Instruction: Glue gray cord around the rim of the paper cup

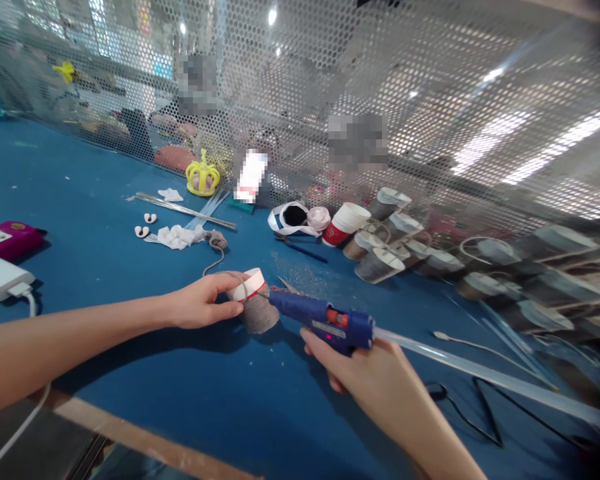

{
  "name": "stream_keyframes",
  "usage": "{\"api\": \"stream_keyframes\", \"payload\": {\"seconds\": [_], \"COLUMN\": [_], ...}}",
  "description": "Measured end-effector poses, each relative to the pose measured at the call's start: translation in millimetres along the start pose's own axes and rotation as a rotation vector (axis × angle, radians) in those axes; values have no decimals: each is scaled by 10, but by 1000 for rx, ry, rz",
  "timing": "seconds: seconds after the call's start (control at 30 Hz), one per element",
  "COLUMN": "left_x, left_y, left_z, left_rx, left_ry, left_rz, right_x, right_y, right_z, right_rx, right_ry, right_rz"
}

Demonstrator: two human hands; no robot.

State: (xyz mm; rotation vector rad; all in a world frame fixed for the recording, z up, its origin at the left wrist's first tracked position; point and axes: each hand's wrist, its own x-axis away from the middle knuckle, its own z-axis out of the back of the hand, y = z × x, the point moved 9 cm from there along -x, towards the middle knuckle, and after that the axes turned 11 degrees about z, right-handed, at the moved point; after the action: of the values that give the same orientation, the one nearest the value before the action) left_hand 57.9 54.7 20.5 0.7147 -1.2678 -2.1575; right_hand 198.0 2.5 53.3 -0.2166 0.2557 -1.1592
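At lower right, my right grip was closed around the glue gun; at centre, my left grip pinched the partly twine-wrapped cup. Beyond, upper left, I saw a yellow crown on the surface.

The blue bench has a pale front edge. At its left lie a magenta device and a white charger; toward the middle, thin metal rods, crumpled white scraps and a yellow crown. Further right are white ribbon, a tilted paper-cup stack, several cord-wrapped cups and a black cable.
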Motion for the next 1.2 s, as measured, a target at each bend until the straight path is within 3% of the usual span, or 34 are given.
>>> {"api": "stream_keyframes", "payload": {"seconds": [0.2,0.4,0.53,0.67,0.77,1.0,1.2], "left_x": [-8,-4,-4,-3,-1,-4,-1], "left_y": [26,58,56,36,30,34,4], "left_z": [-1,-3,-5,0,-2,6,12], "left_rx": [-1,2,-14,-48,-65,-54,-49], "left_ry": [5,15,19,19,12,23,31], "left_rz": [-23,-68,-60,-30,-17,-23,-1], "right_x": [12,43,7,-17,-31,-43,-81], "right_y": [-60,-126,-141,-22,68,224,144], "right_z": [-39,14,77,77,51,-21,17], "right_rx": [-3,-75,-82,-97,-97,-243,-339], "right_ry": [70,227,192,70,53,89,102], "right_rz": [-54,-108,-79,-88,-80,-305,-368]}}
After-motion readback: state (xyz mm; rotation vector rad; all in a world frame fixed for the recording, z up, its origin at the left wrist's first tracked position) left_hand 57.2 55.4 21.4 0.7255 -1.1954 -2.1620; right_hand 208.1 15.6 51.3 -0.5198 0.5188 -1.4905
